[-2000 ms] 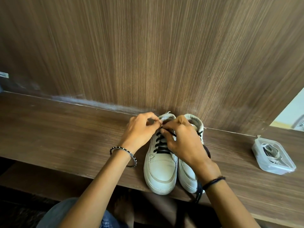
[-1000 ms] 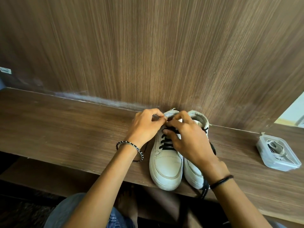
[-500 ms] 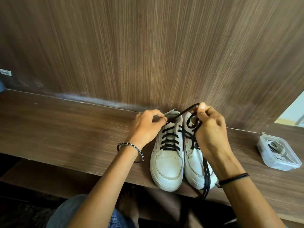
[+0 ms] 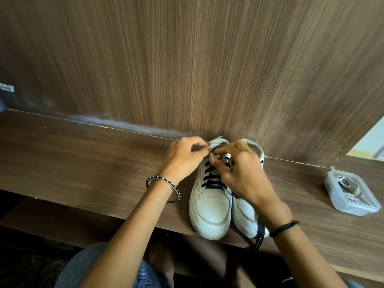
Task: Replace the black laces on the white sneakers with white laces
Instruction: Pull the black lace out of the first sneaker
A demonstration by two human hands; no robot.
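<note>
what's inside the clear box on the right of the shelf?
A coiled bundle of white laces lies in the plastic box. What is beneath the bundle is covered.

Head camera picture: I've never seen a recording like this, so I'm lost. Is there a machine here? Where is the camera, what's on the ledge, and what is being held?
No machine here: these are a person's two bare hands, filmed by a wide-angle camera worn on the head, looking forward and down, so both arms reach in from below. On the wooden ledge stand two white sneakers, heels toward the wood panel. The left hand pinches the top edge of the laced sneaker, while the right hand pinches its black lace near the top eyelets. The second sneaker is partly hidden under the right hand, and a loose black lace hangs over the ledge beside it. To the right sits a clear plastic box holding white laces.
</note>
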